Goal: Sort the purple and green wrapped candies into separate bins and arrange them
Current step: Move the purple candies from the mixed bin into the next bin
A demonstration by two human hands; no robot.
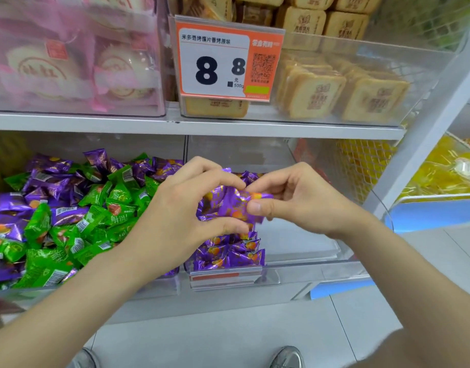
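A bunch of purple candies (229,205) is gripped by the left hand (180,211) and pinched by the right hand (305,200) above the clear bin (316,269); a mixed green and purple heap (77,216) is seen left of it.

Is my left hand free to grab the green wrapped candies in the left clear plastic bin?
Probably not yet: the left hand grips purple wrapped candies. The green wrapped candies lie uncovered in the open clear plastic bin.
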